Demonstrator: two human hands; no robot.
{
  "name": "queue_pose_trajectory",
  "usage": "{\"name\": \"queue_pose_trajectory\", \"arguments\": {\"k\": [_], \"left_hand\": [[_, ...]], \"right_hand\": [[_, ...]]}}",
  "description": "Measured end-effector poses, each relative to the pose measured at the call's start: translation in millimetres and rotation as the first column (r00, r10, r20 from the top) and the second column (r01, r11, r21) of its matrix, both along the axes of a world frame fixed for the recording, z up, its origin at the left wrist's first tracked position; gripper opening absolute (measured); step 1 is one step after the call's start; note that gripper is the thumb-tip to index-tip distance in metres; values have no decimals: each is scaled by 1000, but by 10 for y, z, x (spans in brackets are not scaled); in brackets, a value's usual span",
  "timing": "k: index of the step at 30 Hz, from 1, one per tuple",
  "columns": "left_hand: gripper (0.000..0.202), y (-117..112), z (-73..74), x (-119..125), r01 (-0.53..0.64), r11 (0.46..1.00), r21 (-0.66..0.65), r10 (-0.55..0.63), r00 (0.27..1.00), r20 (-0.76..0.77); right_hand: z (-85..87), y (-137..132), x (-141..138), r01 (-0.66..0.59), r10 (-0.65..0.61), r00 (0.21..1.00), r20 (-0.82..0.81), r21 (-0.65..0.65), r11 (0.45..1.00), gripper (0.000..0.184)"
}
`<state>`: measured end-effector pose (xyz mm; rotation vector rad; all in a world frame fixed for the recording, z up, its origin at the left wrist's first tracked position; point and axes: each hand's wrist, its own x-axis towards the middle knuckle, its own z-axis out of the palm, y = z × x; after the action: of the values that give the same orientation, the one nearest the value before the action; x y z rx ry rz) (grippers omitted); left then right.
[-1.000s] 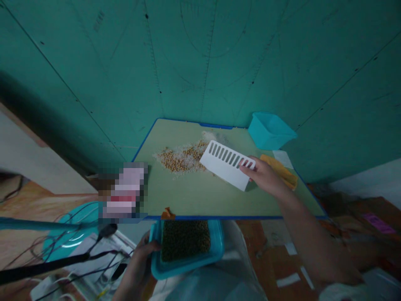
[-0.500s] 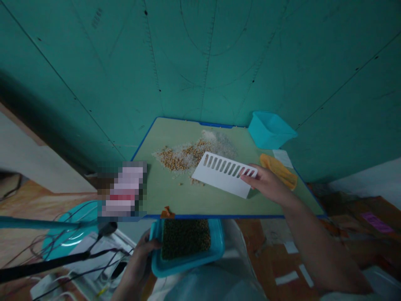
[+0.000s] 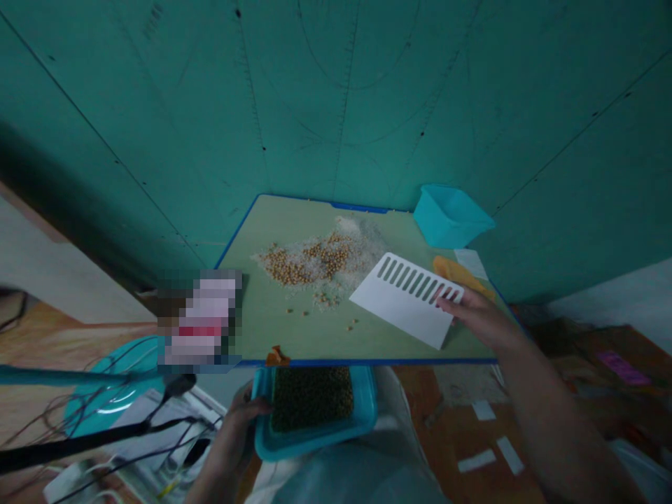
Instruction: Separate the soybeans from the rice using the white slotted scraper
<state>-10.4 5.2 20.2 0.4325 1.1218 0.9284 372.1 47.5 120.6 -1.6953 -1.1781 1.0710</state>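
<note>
Turquoise plastic comes first: a shallow tray (image 3: 261, 444) sits over the lap, just below the near edge of the tabletop (image 3: 309, 336), holding a dark green mass of small beans (image 3: 309, 399). The left hand (image 3: 246, 418) is closed on the tray's left end, thumb over the rim; its other fingers are mostly hidden.

At the tabletop's near edge, left of its middle, lies an orange scrap (image 3: 277, 355). A few stray beans (image 3: 349, 327) dot the near half of the surface. Over the tabletop's right half, the right hand (image 3: 475, 313) pinches a white slotted scraper (image 3: 404, 308) by its right end, thumb on the upper face and the other fingers largely behind. Whether its near edge touches the surface, I cannot tell.

Across the tabletop's middle, left of centre, spread yellow beans (image 3: 288, 268) mixed with white grains (image 3: 347, 225), the grains reaching farther back. The step in hand looks like working this loose heap with the scraper; another stroke would call for a firm pinch and an edge held flat to the surface.

Toward the tabletop's right edge lie a yellow cloth (image 3: 451, 269) and a paper (image 3: 471, 263); at its far right corner stands a blue bin (image 3: 435, 222). Behind the tabletop rises a green wall (image 3: 315, 84).
</note>
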Motion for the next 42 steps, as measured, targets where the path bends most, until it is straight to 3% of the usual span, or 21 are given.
{"name": "queue_pose_trajectory", "arguments": {"k": [7, 17, 25, 32, 42], "left_hand": [[25, 17, 29, 52, 2, 1000, -20, -2, 1000, -9], [27, 15, 113, 84, 19, 999, -29, -19, 1000, 11], [29, -13, 109, 68, -13, 1000, -18, 13, 1000, -20], [34, -83, 30, -26, -51, 999, 11, 51, 999, 18], [23, -75, 35, -44, -63, 997, -41, 63, 998, -10]], "right_hand": [[-145, -101, -147, -37, 27, 995, -100, -94, 995, 34], [-64, -273, -520, -234, 182, 943, -279, -167, 958, 31], [-56, 167, -564, -56, 67, 979, -195, 64, 996, 33], [-97, 630, -711, -27, 61, 970, -237, 143, 989, 32], [-89, 569, -754, -106, 122, 960, -252, 74, 992, 28]]}}
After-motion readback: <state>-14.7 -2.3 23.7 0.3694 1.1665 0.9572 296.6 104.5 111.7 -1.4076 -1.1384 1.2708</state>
